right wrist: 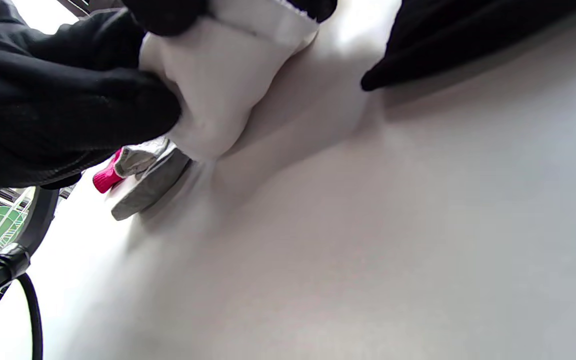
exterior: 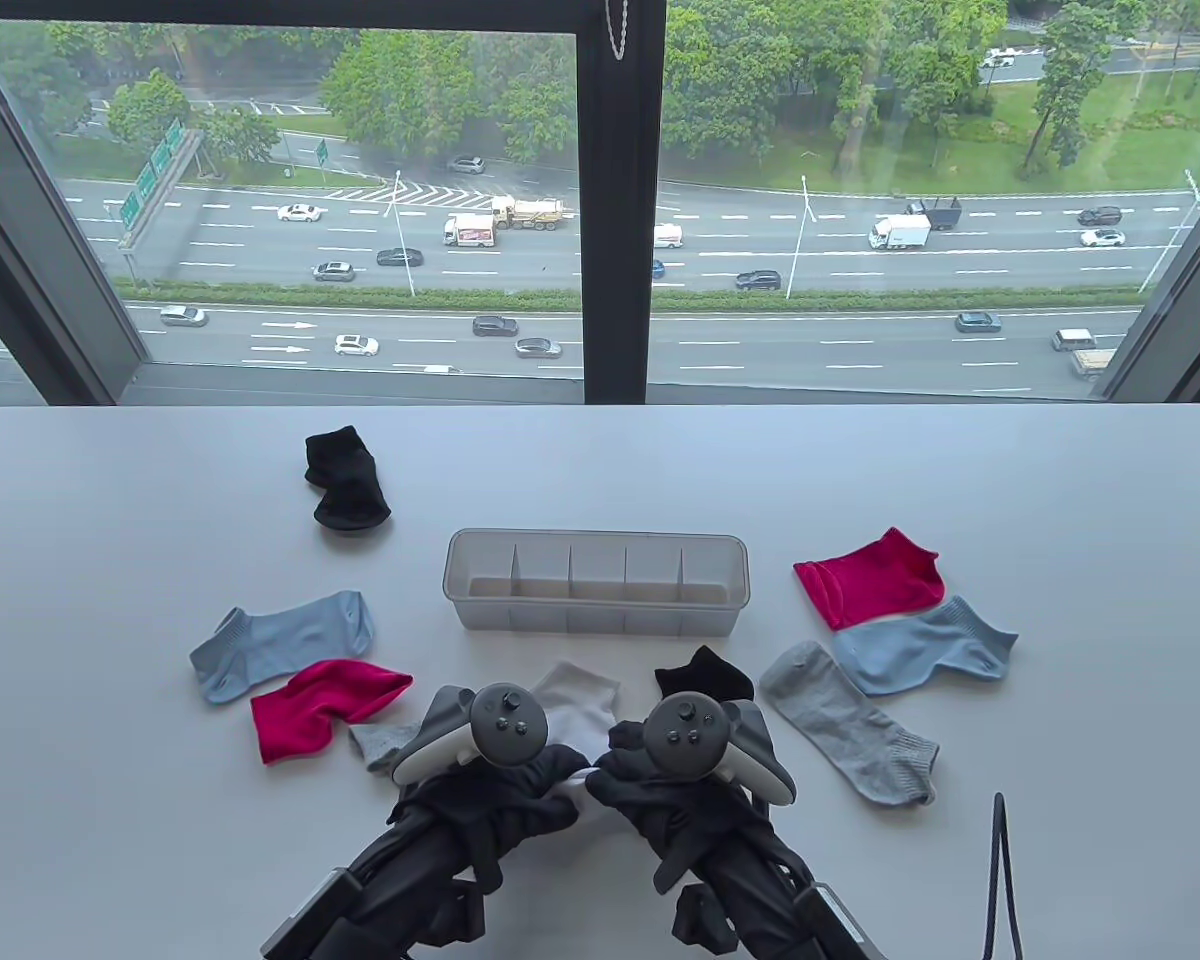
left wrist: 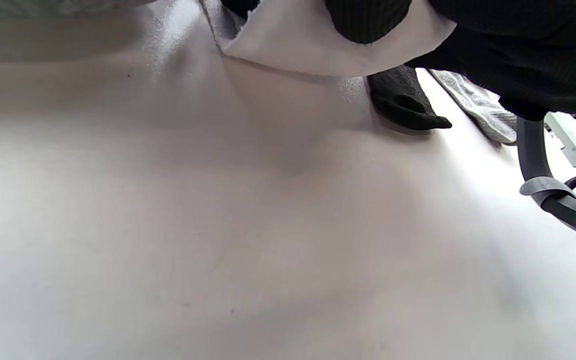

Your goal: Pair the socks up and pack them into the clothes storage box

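A clear divided storage box [exterior: 597, 580] stands at the table's middle with nothing in its compartments. Just in front of it lies white sock fabric [exterior: 582, 700]. My left hand [exterior: 548, 792] and right hand [exterior: 612, 775] meet over its near end, and both grip it. The left wrist view shows a gloved finger [left wrist: 368, 20] curled over the white sock [left wrist: 313, 47]. In the right wrist view the white sock [right wrist: 218, 85] is bunched between my right fingers [right wrist: 168, 12] and the left hand [right wrist: 68, 100]. Whether it is one sock or two I cannot tell.
Loose socks lie all round. On the left are a black sock [exterior: 345, 480], a light blue sock [exterior: 280, 645], a red sock [exterior: 325, 705] and a grey sock [exterior: 385, 745]. On the right are a black sock [exterior: 705, 680], a grey sock [exterior: 850, 735], a blue sock [exterior: 925, 645] and a red sock [exterior: 870, 580].
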Demonstrator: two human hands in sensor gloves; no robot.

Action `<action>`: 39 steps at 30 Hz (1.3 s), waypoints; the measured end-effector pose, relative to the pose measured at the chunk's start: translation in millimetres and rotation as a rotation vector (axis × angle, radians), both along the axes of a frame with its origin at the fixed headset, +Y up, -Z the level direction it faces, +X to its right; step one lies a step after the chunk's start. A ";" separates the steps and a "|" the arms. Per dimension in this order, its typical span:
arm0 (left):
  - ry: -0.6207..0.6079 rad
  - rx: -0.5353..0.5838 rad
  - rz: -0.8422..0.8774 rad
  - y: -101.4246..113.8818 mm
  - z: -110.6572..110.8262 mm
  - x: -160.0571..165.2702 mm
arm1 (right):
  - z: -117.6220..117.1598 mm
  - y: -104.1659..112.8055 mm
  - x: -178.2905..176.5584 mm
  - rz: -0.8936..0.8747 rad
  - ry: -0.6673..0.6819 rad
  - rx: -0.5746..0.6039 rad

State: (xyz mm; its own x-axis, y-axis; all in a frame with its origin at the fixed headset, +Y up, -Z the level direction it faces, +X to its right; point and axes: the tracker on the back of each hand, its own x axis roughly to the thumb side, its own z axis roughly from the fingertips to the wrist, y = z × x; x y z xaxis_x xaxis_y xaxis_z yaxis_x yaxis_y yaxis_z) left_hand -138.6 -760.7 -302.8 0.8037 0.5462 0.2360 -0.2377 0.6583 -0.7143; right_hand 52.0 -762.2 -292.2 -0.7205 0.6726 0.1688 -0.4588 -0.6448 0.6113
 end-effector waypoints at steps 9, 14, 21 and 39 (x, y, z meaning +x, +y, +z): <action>0.010 -0.035 0.052 -0.9 2.0 -1.7 | 0.3 -2.8 -2.4 0.001 -0.037 -0.002; -0.012 0.041 -0.024 0.4 5.9 7.7 | 0.2 -4.1 -3.3 0.007 -0.075 -0.013; -0.020 -0.003 -0.002 -2.1 6.1 5.4 | -0.1 5.7 -3.3 -0.014 0.018 0.022; 0.004 0.040 0.024 -1.5 4.6 3.2 | -0.2 1.5 -2.9 0.026 0.061 -0.028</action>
